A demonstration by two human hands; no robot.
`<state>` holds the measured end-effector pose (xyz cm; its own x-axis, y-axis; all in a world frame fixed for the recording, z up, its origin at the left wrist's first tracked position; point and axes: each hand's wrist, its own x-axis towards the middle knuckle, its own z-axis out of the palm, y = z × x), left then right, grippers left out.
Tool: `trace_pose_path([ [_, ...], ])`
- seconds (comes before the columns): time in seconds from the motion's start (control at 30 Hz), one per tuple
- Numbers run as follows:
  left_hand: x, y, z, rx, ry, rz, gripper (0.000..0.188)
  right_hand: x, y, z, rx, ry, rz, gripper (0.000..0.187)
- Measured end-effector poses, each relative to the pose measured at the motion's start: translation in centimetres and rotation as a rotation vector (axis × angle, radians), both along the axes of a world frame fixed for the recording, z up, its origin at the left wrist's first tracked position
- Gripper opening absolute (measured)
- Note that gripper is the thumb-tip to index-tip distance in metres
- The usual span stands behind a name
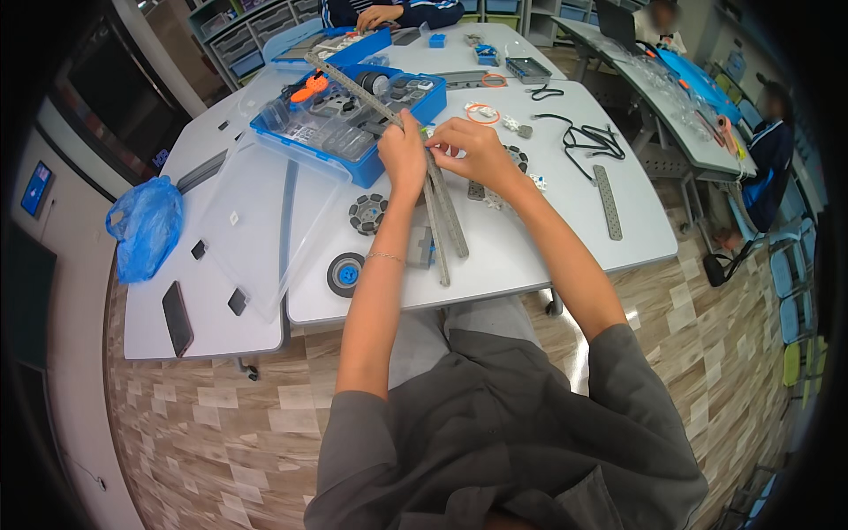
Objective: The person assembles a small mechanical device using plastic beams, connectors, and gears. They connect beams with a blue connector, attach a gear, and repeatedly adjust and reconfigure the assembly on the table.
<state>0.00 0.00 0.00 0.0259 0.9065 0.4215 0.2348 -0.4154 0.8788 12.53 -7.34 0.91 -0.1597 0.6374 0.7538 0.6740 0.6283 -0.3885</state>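
Observation:
My left hand (pixel 404 161) is wrapped round a joined set of long grey perforated beams above the near table. One beam (pixel 358 91) slants up and away to the left, over the parts box. Other beams (pixel 449 219) point down toward the table's front edge. Close beside it, my right hand (pixel 475 152) has its fingertips pinched against the beams at the joint. Whatever sits between those fingertips is too small to make out. Below the left forearm lie a grey omni wheel (pixel 367 215), a black tyre with a blue hub (pixel 345 275) and a grey block (pixel 420 246).
A blue box (pixel 364 172) of sorted parts stands ahead, a clear lid (pixel 311 230) leaning near it. Black cables (pixel 590 141) and a flat perforated plate (pixel 609 203) lie right. Left are a blue plastic bag (pixel 144 228) and a phone (pixel 177 318). Another person's hand (pixel 380 16) is across the table.

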Motion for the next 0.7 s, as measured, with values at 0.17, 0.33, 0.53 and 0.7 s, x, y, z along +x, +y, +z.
trace_pose_path([
  [0.17,-0.69,0.28,0.43,0.002,0.015,-0.014,0.051,-0.68,0.33,-0.24,0.054,0.008,0.012,0.012],
  [0.33,-0.31,0.11,0.36,0.002,0.014,0.002,0.051,-0.17,0.36,-0.08,0.159,-0.095,-0.01,0.012],
  [0.53,-0.01,-0.1,0.1,0.028,0.027,0.027,0.051,-0.26,0.43,-0.39,0.212,-0.122,-0.023,0.011],
  [0.7,0.07,-0.33,0.16,0.01,0.05,0.029,0.051,-0.21,0.22,-0.42,0.16,-0.082,-0.011,0.011],
])
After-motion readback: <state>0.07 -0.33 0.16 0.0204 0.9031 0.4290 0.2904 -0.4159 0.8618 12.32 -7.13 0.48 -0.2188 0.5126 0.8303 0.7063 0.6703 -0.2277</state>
